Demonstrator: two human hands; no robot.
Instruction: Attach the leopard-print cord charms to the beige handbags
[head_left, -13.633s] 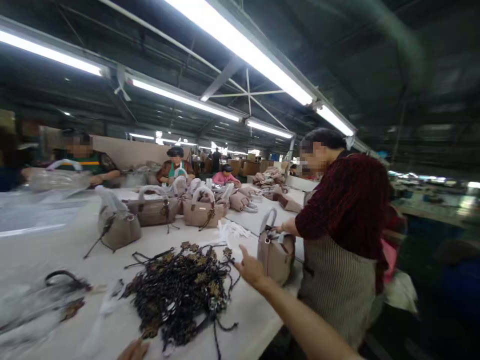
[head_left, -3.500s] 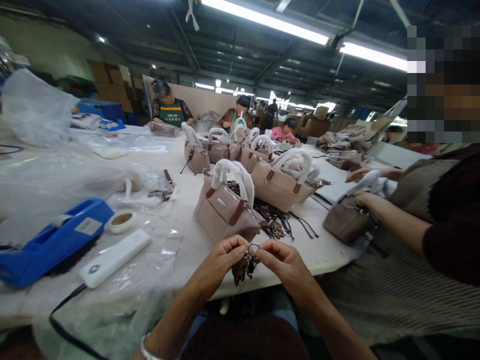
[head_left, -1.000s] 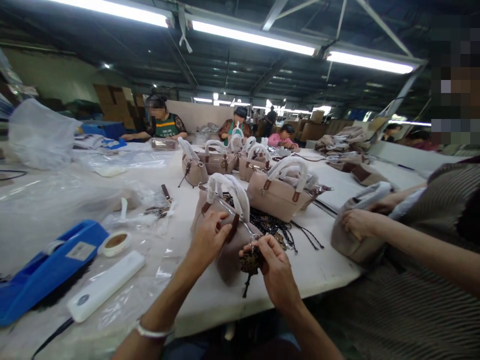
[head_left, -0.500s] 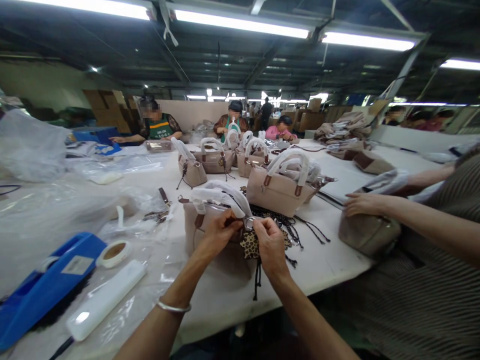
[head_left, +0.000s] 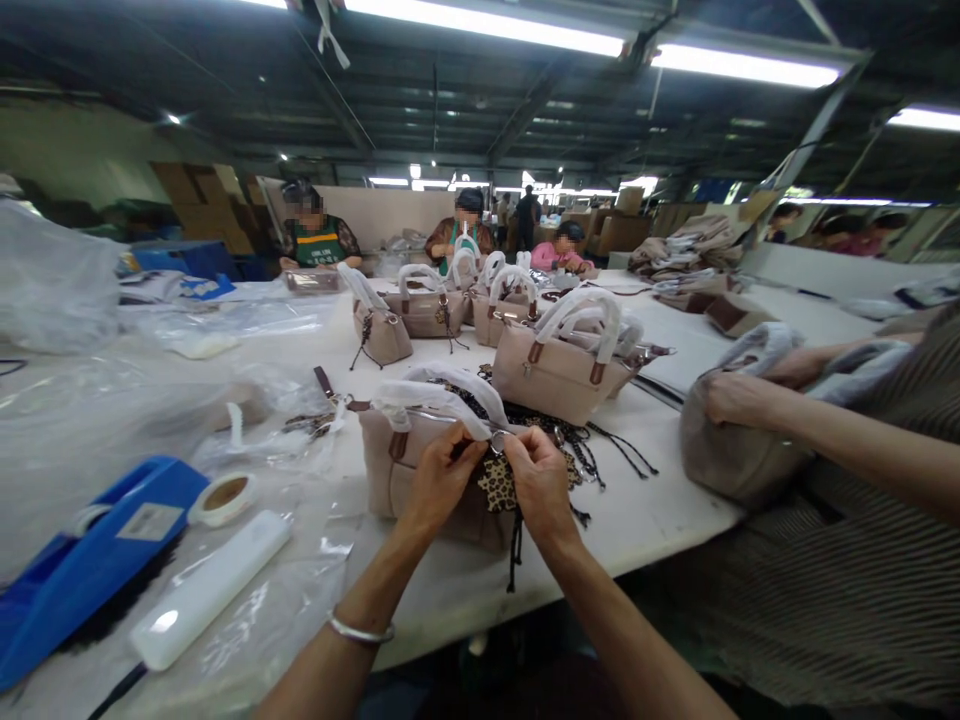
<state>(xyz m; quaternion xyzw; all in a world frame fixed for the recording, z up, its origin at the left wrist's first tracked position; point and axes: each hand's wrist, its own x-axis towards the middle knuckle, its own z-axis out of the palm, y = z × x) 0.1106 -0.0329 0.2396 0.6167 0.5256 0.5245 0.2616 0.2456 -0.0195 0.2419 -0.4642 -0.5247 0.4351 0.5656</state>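
Observation:
A beige handbag with wrapped white handles stands at the table's front edge, facing me. My left hand is closed in a pinch at the foot of its front handle; what lies between those fingertips is hidden. Beside it, my right hand pinches a metal ring at the bag's upper right corner. From the ring area hangs a leopard-print charm, partly behind my right fingers, with dark cords dangling below. More leopard charms with black cords lie on the table just behind.
Several beige handbags stand further back. At left lie a blue tape dispenser, a tape roll, a white bar-shaped device and clear plastic. On the right, a co-worker's hands work at a darker bag. Other people sit across the table.
My hands stay at the ring and charm, shifting only slightly. The co-worker's hand at right has moved from the bag's outside to its opening. The view has tilted a little.

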